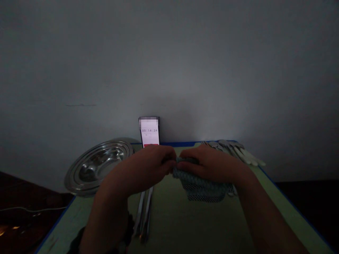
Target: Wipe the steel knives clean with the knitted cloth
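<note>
A soft blue-green cloth (205, 189) right of centre shows a dark mesh pattern; the flat, pale green tabletop (185, 229) at bottom centre has a blue border. Left of centre, the round, shiny metal dish (70, 181) is silver; mid-frame, the rectangular black-edged phone (150, 135) glows pinkish white with a red bar.

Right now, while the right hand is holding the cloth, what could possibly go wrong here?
The left hand is close in front of the upright phone, so a small bump might tip it over.
The metal dish appears to reach past the left edge of the table; a push from the left forearm could perhaps send it off.
The cloth hangs from the right hand and might slip if the grip loosens.
</note>
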`<state>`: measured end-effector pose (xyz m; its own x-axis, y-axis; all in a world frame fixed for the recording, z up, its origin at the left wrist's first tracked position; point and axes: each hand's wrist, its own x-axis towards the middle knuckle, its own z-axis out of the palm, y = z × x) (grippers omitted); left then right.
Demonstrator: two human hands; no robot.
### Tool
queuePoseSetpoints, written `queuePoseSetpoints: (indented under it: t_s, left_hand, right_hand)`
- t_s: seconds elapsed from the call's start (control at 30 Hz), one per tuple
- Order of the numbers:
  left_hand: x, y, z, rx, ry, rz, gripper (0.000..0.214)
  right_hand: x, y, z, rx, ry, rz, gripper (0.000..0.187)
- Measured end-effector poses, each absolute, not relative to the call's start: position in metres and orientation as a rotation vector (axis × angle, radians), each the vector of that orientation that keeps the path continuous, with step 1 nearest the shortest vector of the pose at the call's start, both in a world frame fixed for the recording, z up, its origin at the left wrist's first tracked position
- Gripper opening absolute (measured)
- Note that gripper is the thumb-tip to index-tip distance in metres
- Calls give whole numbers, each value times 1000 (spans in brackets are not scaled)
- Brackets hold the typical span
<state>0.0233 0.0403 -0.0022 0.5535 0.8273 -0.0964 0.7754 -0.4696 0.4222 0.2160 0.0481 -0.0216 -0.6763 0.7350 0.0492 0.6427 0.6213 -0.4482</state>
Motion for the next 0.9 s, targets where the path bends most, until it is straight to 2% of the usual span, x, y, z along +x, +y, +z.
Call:
queuePoseSetpoints:
  t_s: [0.9]
  left_hand:
    - [21,39,-2,2369,1281,152,16]
  right_hand:
    - [214,49,-21,-1114,-2629,632,31]
